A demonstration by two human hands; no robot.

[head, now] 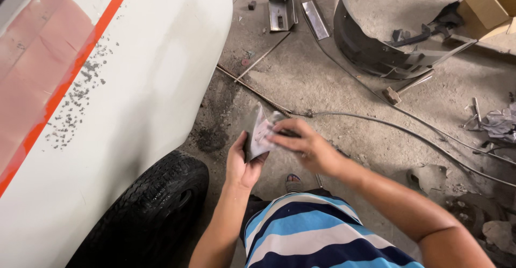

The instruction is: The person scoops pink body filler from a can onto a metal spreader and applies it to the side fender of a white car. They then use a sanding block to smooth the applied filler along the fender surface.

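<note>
- The floor (333, 85) is bare grey concrete, dusty and stained, strewn with metal scraps and lengths of cable (408, 131).
- On the left stands a white vehicle body panel (134, 85) with an orange stripe (80, 58) running up it and a speckled patch of chipped paint just beside the stripe; a black tyre (156, 203) sits below it.
- The person wears a blue and white striped shirt (312, 236) and stands just beside the tyre.
- The left hand (243, 163) is raised with its fingers wrapped around the lower edge of a folded sheet of sandpaper (258, 133), grey, with a pale worn face (the fold stands up like a small tent).
- The right hand (301, 144) lies across the sheet from the other side, fingers flat and pressed on its face, thumb tucked under; the hand is slightly blurred.
- The sheet is thus held between both hands, in the air in front of the person's chest, over the floor and just right of the vehicle panel.
- Farther off lie a curved black wheel-arch liner (371, 47), a hammer (406, 88), two bent metal brackets (282, 11) and a thin rod (258, 91).
- A cardboard box (486, 4) sits in the top right corner, and a crumpled rag (502, 123) at the right edge.
</note>
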